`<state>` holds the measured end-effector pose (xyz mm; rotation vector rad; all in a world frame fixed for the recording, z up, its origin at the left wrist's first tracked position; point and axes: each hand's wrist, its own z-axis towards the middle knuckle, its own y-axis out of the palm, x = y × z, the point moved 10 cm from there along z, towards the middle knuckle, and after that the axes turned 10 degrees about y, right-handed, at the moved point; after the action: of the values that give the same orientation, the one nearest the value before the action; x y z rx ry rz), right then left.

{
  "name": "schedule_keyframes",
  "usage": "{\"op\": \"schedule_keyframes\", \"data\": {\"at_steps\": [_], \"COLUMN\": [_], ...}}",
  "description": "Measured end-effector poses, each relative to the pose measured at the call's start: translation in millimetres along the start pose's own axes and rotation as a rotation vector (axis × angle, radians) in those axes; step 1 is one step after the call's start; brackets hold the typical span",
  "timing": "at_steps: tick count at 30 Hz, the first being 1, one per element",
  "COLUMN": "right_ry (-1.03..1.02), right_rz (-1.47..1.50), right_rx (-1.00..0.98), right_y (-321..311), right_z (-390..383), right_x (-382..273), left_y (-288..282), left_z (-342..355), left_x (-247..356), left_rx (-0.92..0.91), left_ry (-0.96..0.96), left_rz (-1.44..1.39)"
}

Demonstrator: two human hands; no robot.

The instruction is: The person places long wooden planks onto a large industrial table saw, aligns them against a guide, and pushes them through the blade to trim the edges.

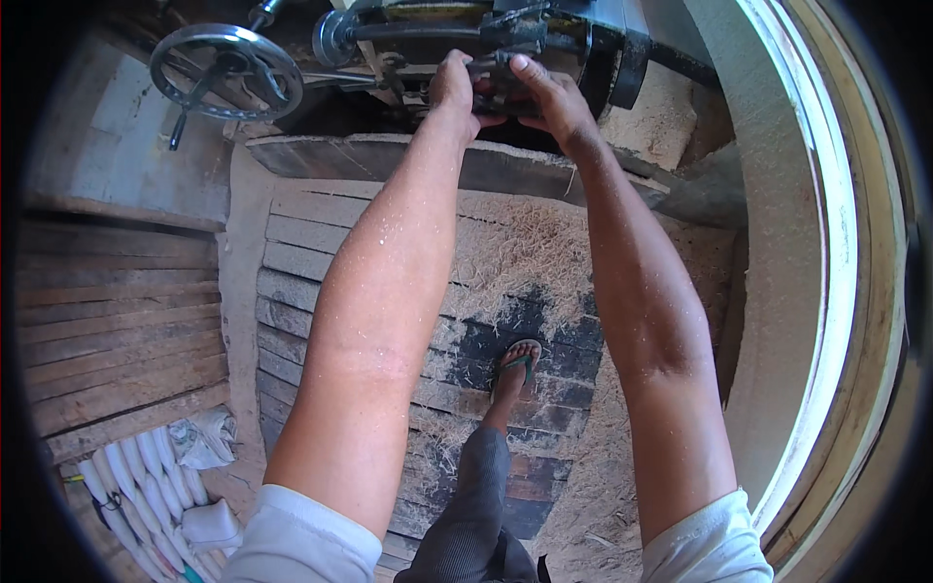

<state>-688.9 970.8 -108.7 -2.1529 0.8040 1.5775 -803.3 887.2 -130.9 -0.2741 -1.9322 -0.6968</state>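
A: Where's the blocky dark metal machine part point(499, 85)?
B: 12 o'clock! Left hand point(453, 100) and right hand point(556, 101) curl round its 2 sides; how tightly, I can't tell.
A: Handling?
B: Likely heavy, rigid, perhaps dust-slick; those sides look the best hold.
A: Obstacles?
B: Silver spoked metal handwheel point(228, 66) towards 11, long dark dusty ledge point(335, 160) just below the hands!

Between the forearms point(398, 223) room is free, while a board point(340, 163) fronts the machine point(513, 34) and a handwheel point(226, 64) obstructs the left.
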Motion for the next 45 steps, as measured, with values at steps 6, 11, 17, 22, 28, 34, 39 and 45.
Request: {"op": "schedule_keyframes", "data": {"at_steps": [6, 11, 17, 22, 28, 34, 39, 45], "right_ry": [0.066, 0.055, 0.189, 0.155, 0.192, 0.126, 0.159, 0.222], "right_rz": [-0.132, -0.167, -0.562, -0.617, -0.648, -0.702, -0.729, -0.637], "right_rx": [0.164, 0.194, 0.288, 0.287, 0.22, 0.231, 0.221, 0.304], "right_y": [-14.4, -33.0, -14.7, -24.5, -16.7, -12.2, -4.0, 4.6], "right_z": [9.4, 9.5, -23.8, -18.2, -20.8, -22.0, -31.7, -97.0], "right_x": [14.7, 14.1, -39.1, -40.2, -49.1, -50.5, -57.6, -47.9], "left_y": [-17.4, 62.6, 41.4, 83.5, 94.9, 124.0, 132.7, 145.2], "left_z": [-37.7, -114.7, -91.2, -84.4, -35.4, -24.1, -37.4, -23.0], "left_x": [70.1, 99.0, 105.7, 106.3, 117.6, 103.6, 102.8, 97.4], "left_rx": [0.263, 0.053, 0.07, -0.033, -0.073, -0.436, -0.521, -0.446], "left_ry": [0.666, 1.237, 1.053, 0.883, 0.46, 0.673, 1.001, 0.688], "left_rz": [0.613, 0.928, 0.914, 1.181, 1.236, 1.758, 2.164, 2.299]}}
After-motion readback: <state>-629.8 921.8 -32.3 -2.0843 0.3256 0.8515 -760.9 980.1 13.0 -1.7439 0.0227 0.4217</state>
